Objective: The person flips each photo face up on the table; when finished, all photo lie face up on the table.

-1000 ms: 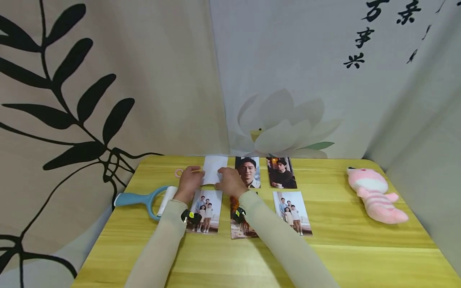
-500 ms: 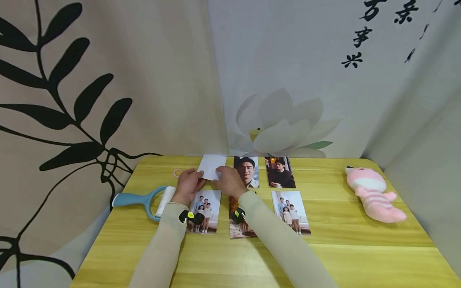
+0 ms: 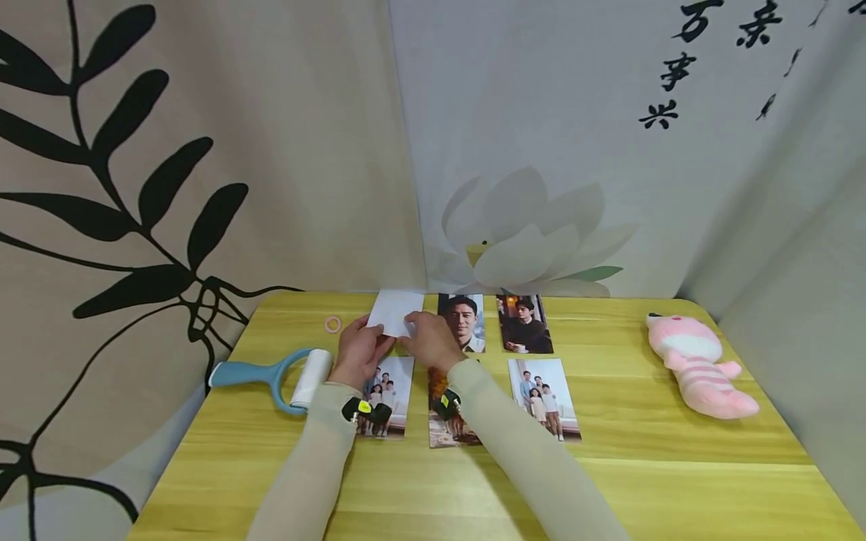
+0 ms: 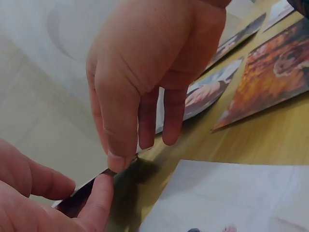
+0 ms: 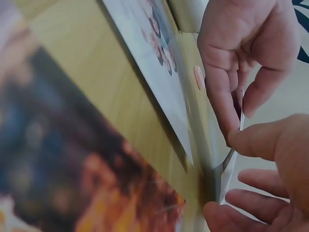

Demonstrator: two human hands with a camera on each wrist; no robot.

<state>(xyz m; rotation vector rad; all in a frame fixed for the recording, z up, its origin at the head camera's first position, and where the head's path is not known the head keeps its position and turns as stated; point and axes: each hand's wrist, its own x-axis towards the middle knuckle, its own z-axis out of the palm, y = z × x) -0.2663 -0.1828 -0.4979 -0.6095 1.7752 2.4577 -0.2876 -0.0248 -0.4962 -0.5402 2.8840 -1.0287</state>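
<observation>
A photo print (image 3: 395, 312), white back up, is raised at its near edge at the back of the table. My left hand (image 3: 358, 353) pinches its near left corner between thumb and fingers. My right hand (image 3: 434, 342) pinches its near right side; in the left wrist view its thumb and index finger (image 4: 116, 130) meet at the edge. The print's dark picture side faces down, mostly hidden. Just in front lies a family photo (image 3: 398, 387), partly covered by the left wrist. An autumn-coloured photo (image 3: 443, 432) lies under the right forearm.
A man's portrait (image 3: 463, 323) and a photo of a man in a dark sweater (image 3: 525, 327) lie to the right. Another family photo (image 3: 544, 398) is nearer. A blue-handled lint roller (image 3: 260, 376) and pink ring (image 3: 332, 324) lie left, a pink plush toy (image 3: 700, 368) right.
The left hand has turned and slid under the print's near left corner. That near edge has risen off the table and the print has shifted slightly left. The right hand keeps its place.
</observation>
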